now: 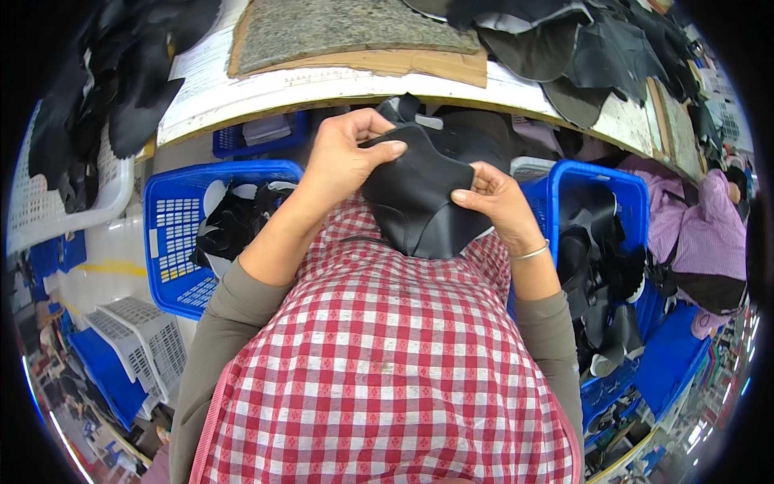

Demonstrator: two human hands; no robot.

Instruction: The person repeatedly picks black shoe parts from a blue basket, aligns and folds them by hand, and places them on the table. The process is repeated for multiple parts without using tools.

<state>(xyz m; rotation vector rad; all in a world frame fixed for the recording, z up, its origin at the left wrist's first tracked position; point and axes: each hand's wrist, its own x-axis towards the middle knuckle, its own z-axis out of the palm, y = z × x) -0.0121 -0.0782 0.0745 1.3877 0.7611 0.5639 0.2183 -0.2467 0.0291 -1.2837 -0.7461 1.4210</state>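
A black leather shoe upper [419, 181] with stitched panels is held up over my lap, just before the table edge. My left hand [348, 145] pinches its upper left edge between thumb and fingers. At its right edge, my right hand [493, 198] grips it the same way, thumb in front and fingers partly hidden behind. A small pale patch shows at the top of the piece. Beneath it lies my red and white checked apron [379, 323].
Ahead is a white table [322, 87] with a grey stone-like slab [355, 32] on cardboard. Black leather pieces [556, 48] are heaped at its right. Blue baskets [173, 242] with black parts flank me. A person in purple clothing [701, 226] sits at the right.
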